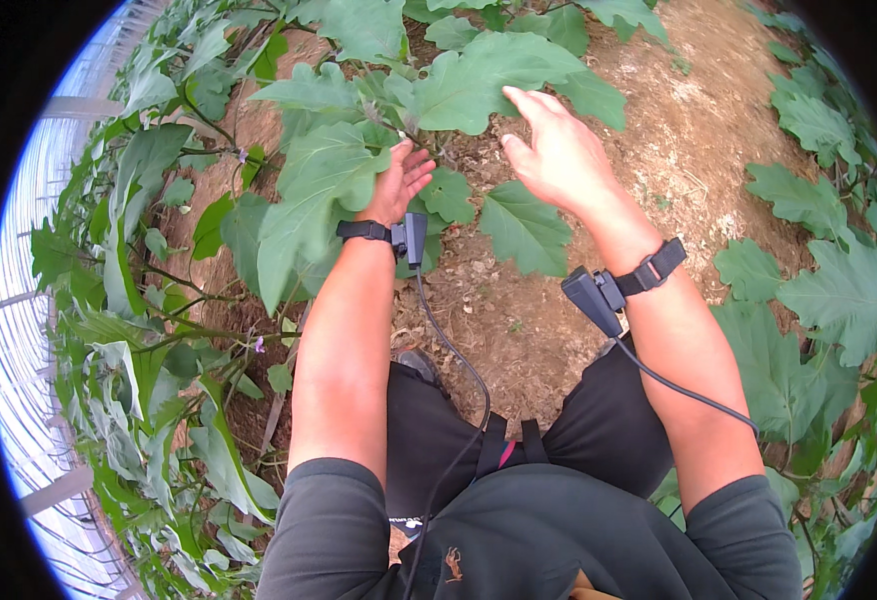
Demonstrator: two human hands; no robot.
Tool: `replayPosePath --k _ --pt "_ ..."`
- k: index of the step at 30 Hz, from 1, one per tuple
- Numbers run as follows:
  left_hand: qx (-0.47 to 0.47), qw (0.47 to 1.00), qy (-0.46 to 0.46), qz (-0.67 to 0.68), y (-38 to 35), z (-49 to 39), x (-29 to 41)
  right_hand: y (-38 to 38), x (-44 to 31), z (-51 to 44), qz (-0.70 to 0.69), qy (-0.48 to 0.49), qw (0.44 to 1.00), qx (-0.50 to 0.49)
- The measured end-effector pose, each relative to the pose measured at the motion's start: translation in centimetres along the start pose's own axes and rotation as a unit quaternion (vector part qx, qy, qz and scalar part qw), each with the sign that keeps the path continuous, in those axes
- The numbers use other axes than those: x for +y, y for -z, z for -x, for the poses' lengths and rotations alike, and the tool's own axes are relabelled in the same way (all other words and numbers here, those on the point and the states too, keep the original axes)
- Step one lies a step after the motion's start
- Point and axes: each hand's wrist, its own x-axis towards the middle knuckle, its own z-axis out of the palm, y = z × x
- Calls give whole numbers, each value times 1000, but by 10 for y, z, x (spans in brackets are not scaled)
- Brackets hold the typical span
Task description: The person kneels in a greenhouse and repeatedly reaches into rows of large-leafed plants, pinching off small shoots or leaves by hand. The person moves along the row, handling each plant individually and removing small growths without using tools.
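Note:
Lobed leaves of an eggplant plant (326, 172) spread before me. My left hand (401, 184) is among them, palm turned up and fingers loosely apart, beside a broad leaf that covers part of its thumb side. No object shows in it. To the right, my right hand (558, 154) is raised with thumb and forefinger apart. Its forefinger tip meets the edge of a large upper leaf (491, 79) in the picture; whether it touches cannot be told. Below that hand hangs a smaller leaf (526, 229). The plant's main stem is mostly hidden by foliage.
Dry brown soil (678, 150) with plant litter runs between the rows. More eggplant plants crowd the left, one with a purple flower (259, 344), and others (821, 285) line the right. Translucent greenhouse sheeting (26, 300) curves along the far left. Cables (446, 337) trail from both wrist devices.

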Motion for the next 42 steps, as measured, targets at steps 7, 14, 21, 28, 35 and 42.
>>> replayPosePath --k 7,14,21,28,35,42 --pt "45 998 -29 -41 -7 -7 4 4 14 -18 -108 -134 983 69" --pt "-20 1000 1 21 10 -17 2 -6 24 -27 -208 -122 954 178" --pt "-129 992 10 4 29 -15 -9 3 -3 -33 -91 124 945 288" --pt "-162 957 196 138 27 12 20 -21 -15 -6 108 95 990 -3" --pt "-141 987 72 9 10 1 7 -37 3 -2 106 46 986 -123" --pt "44 984 -48 -164 1 -19 -6 -48 1 3 105 69 983 -138"
